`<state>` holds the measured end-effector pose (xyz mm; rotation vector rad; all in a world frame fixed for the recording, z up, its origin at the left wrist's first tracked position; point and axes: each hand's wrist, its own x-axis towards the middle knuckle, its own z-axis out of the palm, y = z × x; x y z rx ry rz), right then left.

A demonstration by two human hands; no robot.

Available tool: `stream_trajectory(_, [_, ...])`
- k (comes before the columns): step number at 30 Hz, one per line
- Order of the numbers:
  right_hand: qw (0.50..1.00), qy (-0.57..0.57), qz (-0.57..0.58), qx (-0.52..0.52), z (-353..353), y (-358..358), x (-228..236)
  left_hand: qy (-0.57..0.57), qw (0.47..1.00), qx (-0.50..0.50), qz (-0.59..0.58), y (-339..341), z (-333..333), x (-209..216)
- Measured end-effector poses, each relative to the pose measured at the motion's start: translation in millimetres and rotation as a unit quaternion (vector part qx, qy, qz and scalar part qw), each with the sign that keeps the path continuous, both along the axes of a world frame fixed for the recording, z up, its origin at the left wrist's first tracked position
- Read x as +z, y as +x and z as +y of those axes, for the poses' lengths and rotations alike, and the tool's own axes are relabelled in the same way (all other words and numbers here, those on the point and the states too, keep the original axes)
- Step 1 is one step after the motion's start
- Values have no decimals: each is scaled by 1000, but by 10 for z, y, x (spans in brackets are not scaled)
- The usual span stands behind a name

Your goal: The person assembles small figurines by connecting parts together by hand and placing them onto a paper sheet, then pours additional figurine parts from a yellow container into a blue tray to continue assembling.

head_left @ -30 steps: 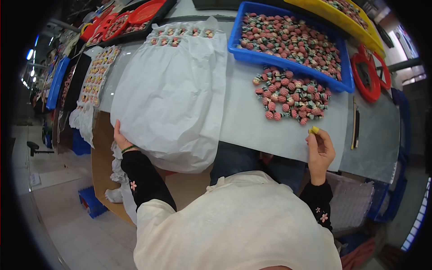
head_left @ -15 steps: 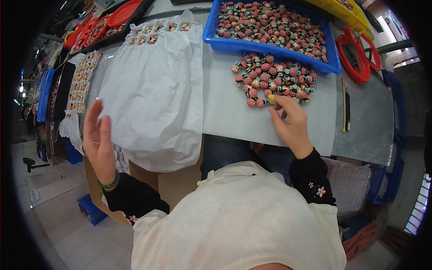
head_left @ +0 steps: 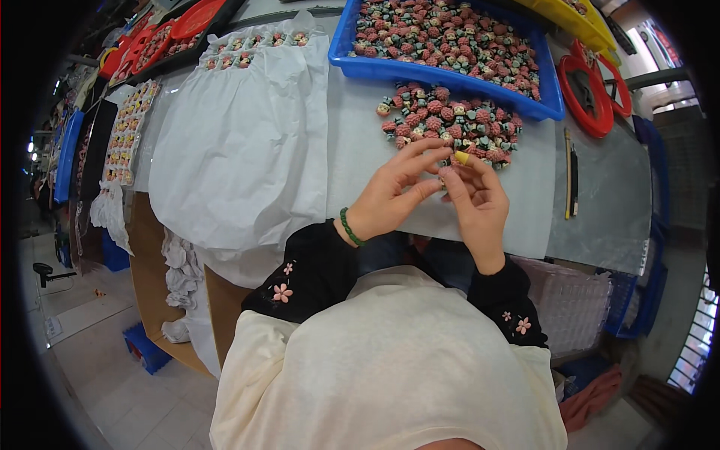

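Note:
My left hand and my right hand meet over the front of the bench, fingertips together. Between them is a small figurine, mostly hidden by the fingers; both hands are closed on it in a pinch. The right index finger wears a yellow finger cot. Just beyond the hands lies a loose pile of small figurines with pink knobbly heads and dark bodies. Behind it, a blue tray holds many more. To the left, white sheeting drapes a packing tray, whose far compartments hold several figurines.
On the right lie two thin sticks on a grey board, with red round trays beyond. At the left is another filled tray. A cardboard box with crumpled white paper stands below the bench edge.
My left hand has swung right from the white sheeting to meet my right hand. The right hand has drawn slightly back from the pile, with a figurine in its fingers.

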<state>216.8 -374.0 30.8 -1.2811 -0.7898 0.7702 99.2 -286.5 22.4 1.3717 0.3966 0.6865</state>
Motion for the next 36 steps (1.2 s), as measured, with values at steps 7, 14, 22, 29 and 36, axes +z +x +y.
stream_trajectory(7, [960,-62,267,60,-71,77,-9,-70,997,-2,20,-2,45,7])
stream_trajectory(14, [994,3,106,14,-78,-44,-106,-145,989,17,15,-47,78,-33])
stream_trajectory(22, [997,31,59,25,-95,-67,-113,-135,991,-3,26,-75,51,5])
stream_trajectory(29, [989,84,-116,-41,-104,-108,-149,-134,990,-22,-33,-80,22,42])
stream_trajectory(36, [949,109,-291,-46,-86,-103,-208,-193,980,-22,-48,-72,45,15])
